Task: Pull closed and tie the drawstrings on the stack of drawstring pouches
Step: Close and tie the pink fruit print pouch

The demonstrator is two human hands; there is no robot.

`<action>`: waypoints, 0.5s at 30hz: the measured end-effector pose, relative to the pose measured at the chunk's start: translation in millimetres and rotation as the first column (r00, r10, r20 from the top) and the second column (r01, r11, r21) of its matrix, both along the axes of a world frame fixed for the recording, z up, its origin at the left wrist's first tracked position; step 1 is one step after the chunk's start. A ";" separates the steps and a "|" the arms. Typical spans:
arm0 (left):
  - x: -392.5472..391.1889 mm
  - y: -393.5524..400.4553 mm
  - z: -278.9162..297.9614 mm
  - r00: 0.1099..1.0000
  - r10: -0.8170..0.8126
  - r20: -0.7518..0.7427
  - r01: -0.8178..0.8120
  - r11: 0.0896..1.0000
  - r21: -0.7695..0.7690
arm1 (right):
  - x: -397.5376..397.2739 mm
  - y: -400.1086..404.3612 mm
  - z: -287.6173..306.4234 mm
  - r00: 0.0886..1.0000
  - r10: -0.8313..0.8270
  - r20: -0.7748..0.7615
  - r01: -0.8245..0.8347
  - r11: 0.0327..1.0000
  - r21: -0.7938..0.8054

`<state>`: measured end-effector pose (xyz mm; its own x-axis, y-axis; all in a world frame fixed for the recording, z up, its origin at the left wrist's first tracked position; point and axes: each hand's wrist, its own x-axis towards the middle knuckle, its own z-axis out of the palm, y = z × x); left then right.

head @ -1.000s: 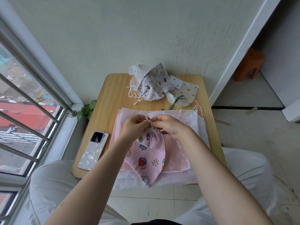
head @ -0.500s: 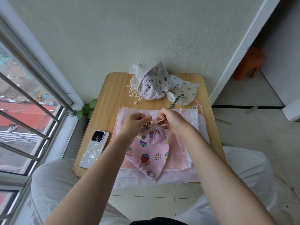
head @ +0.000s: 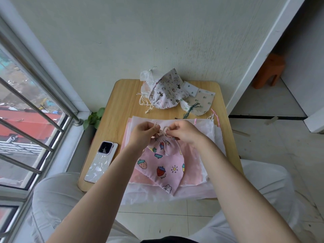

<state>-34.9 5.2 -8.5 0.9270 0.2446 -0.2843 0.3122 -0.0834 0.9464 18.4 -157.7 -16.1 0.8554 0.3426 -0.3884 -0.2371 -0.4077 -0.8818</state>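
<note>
Two hands meet over the gathered neck of one pink pouch (head: 162,165), and the head view, the only one here, shows the whole arrangement. The pouch lies on top of the flat stack of untied pouches (head: 208,135) in the middle of the worktop (head: 122,102). Its long axis runs away from the person: the pointed bottom corner faces the lap and the cinched mouth faces the wall. The left hand (head: 142,133) pinches one end of the cream drawstring (head: 162,131) just left of the neck. The right hand (head: 182,133) pinches a loop of the same cord just right of it, fingers curled. Both hands sit level with each other and about equally near the neck, one on either side, with the cord spanning the small gap between them. The mouth looks drawn shut already, so the step in hand seems to be forming the knot. Tightening it would likely call for the hands to pull apart sideways, across the pouch's long axis. Whether the loop has been passed through yet I cannot tell. Pouches that are already tied (head: 166,95) rest at the far edge, well apart. A phone (head: 101,162) lies to the left of the stack.
</note>
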 end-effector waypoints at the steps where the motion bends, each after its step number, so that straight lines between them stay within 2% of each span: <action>1: 0.1 -0.8 0.4 1.000 -0.026 0.000 0.026 1.000 -0.001 | 0.5 0.5 -1.3 0.996 -0.022 0.089 0.031 0.995 -0.099; 2: -0.1 -1.9 1.2 0.998 -0.063 -0.004 0.063 0.998 -0.003 | 0.4 2.3 -1.8 0.986 -0.067 0.154 0.088 0.987 -0.134; 4: -0.4 -4.5 0.7 0.992 -0.124 -0.015 0.124 0.992 -0.017 | -1.7 6.8 -3.8 0.957 -0.168 0.235 0.197 0.975 -0.106; 6: -0.7 -5.2 -1.0 0.992 -0.122 -0.034 0.122 0.992 -0.016 | -1.7 8.6 -5.4 0.942 -0.243 0.231 0.260 0.964 -0.049; 8: -0.9 -3.3 -2.6 0.996 -0.069 -0.051 0.069 0.998 0.002 | -0.7 8.2 -0.5 0.955 -0.277 0.102 0.273 0.961 0.053; 10: -0.5 -0.7 -4.1 0.998 -0.016 -0.064 0.018 1.000 0.025 | 0.8 6.8 5.6 0.942 -0.322 -0.092 0.334 0.922 0.198; 12: -0.5 0.0 -4.4 0.997 0.001 -0.074 0.002 0.999 0.034 | -0.2 4.9 11.5 0.910 -0.327 -0.254 0.402 0.847 0.349; 15: -1.1 -4.0 -3.3 0.996 0.021 -0.088 -0.020 1.000 0.015 | -3.3 3.0 15.7 0.893 -0.190 -0.407 0.417 0.688 0.594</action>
<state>-36.0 1.2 -11.8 0.8933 0.2679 -0.3609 0.3961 -0.0895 0.9138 15.1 -154.7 -0.4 0.8421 0.3453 -0.4143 -0.5293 0.3819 -0.7576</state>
